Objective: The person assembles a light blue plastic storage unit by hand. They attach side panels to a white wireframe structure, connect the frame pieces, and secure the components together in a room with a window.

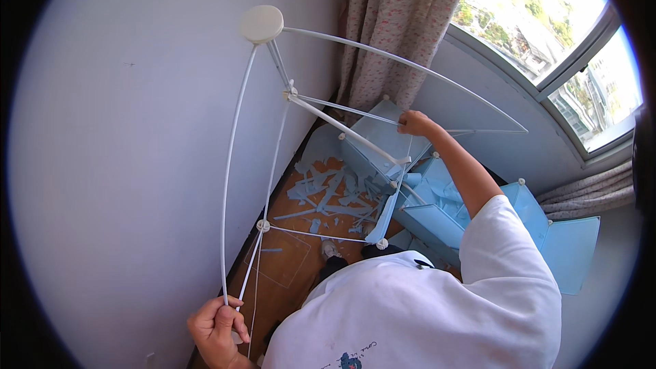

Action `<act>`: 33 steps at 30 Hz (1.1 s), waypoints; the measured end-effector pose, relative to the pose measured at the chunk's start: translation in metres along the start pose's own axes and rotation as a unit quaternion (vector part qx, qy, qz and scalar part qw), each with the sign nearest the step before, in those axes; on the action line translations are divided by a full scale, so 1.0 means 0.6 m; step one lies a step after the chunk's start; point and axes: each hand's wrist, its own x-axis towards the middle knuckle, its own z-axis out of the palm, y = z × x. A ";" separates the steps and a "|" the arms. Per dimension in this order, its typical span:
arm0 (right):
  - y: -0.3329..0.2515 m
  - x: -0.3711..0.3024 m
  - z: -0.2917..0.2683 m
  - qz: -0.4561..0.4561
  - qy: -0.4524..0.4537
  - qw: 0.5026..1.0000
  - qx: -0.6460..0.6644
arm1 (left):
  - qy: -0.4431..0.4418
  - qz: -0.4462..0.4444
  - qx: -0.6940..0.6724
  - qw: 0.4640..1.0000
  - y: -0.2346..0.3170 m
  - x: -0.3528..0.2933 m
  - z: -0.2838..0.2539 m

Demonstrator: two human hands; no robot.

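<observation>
A thin white wire frame (236,164) with round cream connectors stands before me. Its largest round connector (262,24) is at the top, where several rods meet. Low on the left, my left hand (217,331) is closed around the end of a long curved rod that runs down from that connector. Further off on the right, my right hand (418,123) is closed on a thin white rod of the frame; its fingertips are partly hidden. Smaller connectors (263,226) join the lower rods. One blue strip (386,222) hangs at the frame's right side.
Torn light-blue pieces (331,191) litter the brown floor (283,260). Light-blue box units (441,208) stand on the right, one with its door (572,253) swung out. A white wall (130,164) lies left; a flowered curtain (389,27) and window (533,14) are behind.
</observation>
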 end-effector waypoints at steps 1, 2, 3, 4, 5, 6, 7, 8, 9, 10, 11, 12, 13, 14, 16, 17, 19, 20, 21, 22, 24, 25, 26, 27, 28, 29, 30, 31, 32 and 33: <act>-0.008 -0.005 0.002 0.001 0.001 1.000 0.014 | 0.005 -0.001 -0.001 1.000 -0.001 0.000 -0.001; -0.013 -0.012 0.006 -0.013 0.037 0.999 -0.007 | 0.007 -0.001 -0.003 1.000 -0.001 0.002 -0.001; -0.020 -0.019 0.012 -0.028 0.072 0.997 -0.029 | 0.010 -0.002 -0.004 1.000 -0.002 0.002 -0.002; -0.026 -0.023 0.017 -0.043 0.108 0.992 -0.051 | 0.017 -0.001 -0.008 1.000 -0.003 0.002 -0.003; -0.026 -0.023 0.024 -0.037 0.146 0.987 -0.049 | 0.022 0.001 -0.011 1.000 -0.005 0.004 -0.005; -0.026 -0.019 0.034 -0.030 0.184 0.981 -0.047 | 0.028 0.003 -0.015 0.999 -0.006 0.005 -0.006; -0.025 -0.017 0.040 -0.025 0.222 0.974 -0.045 | 0.023 0.003 -0.012 1.000 -0.008 0.007 -0.009; -0.029 -0.017 0.038 -0.031 0.229 0.972 -0.038 | 0.021 0.002 -0.009 1.000 -0.010 0.007 -0.013; -0.031 -0.018 0.035 -0.038 0.235 0.971 -0.030 | 0.019 0.001 -0.005 1.000 -0.011 0.006 -0.016; -0.034 -0.018 0.031 -0.045 0.241 0.969 -0.022 | 0.025 0.002 -0.002 1.000 -0.011 0.004 -0.015; -0.032 -0.020 0.027 -0.046 0.232 0.971 -0.029 | 0.029 0.003 0.001 1.000 -0.010 0.005 -0.014; -0.027 -0.021 0.022 -0.048 0.223 0.973 -0.035 | 0.032 0.004 0.005 0.999 -0.009 0.006 -0.014; -0.023 -0.023 0.017 -0.050 0.214 0.975 -0.042 | 0.028 -0.008 -0.002 1.000 -0.009 0.009 -0.013; -0.022 -0.025 0.013 -0.045 0.227 0.972 -0.030 | 0.026 -0.018 -0.008 0.999 -0.009 0.009 -0.013; -0.019 -0.025 0.005 -0.038 0.198 0.979 0.033 | 0.020 -0.029 -0.011 0.999 -0.010 0.008 -0.015; -0.013 -0.027 0.001 -0.032 0.184 0.980 0.063 | 0.023 -0.035 -0.019 0.999 -0.009 0.008 -0.015; 0.000 -0.021 0.005 -0.033 0.192 0.978 0.072 | 0.027 -0.047 -0.035 0.998 -0.006 0.008 -0.013; 0.001 -0.019 0.007 -0.014 0.189 0.977 0.094 | 0.018 -0.040 -0.028 0.999 -0.006 0.006 -0.012; 0.002 -0.018 0.009 0.005 0.186 0.976 0.117 | 0.009 -0.032 -0.021 0.999 -0.007 0.005 -0.011; 0.003 -0.016 0.009 0.016 0.175 0.975 0.134 | -0.001 -0.024 -0.013 1.000 -0.007 0.005 -0.011; 0.000 -0.013 0.012 0.038 0.149 0.973 0.170 | -0.015 -0.011 -0.008 1.000 -0.009 0.002 -0.011; -0.002 -0.012 0.014 0.052 0.147 0.968 0.194 | -0.021 -0.004 -0.005 1.000 -0.010 0.000 -0.011; -0.004 -0.011 0.015 0.066 0.146 0.963 0.218 | -0.014 -0.002 -0.005 1.000 -0.009 -0.002 -0.009; -0.007 -0.010 0.017 0.079 0.144 0.956 0.242 | -0.007 0.000 -0.006 1.000 -0.006 -0.005 -0.007; -0.010 -0.007 0.019 0.096 0.147 0.953 0.248 | 0.000 0.001 -0.006 1.000 -0.004 -0.007 -0.005; -0.012 -0.004 0.021 0.113 0.150 0.949 0.253 | -0.001 0.003 -0.002 1.000 -0.003 -0.007 -0.003; -0.013 -0.001 0.022 0.130 0.154 0.945 0.259 | -0.001 0.005 0.002 1.000 -0.002 -0.008 -0.002; -0.010 0.009 0.031 0.136 0.151 0.943 0.265 | -0.002 0.007 0.006 1.000 -0.002 -0.008 -0.001; -0.002 0.022 0.043 0.144 0.150 0.940 0.271 | -0.004 0.009 0.010 1.000 0.000 -0.009 0.002; 0.001 0.030 0.051 0.151 0.147 0.938 0.276 | -0.005 0.011 0.014 1.000 0.002 -0.011 0.004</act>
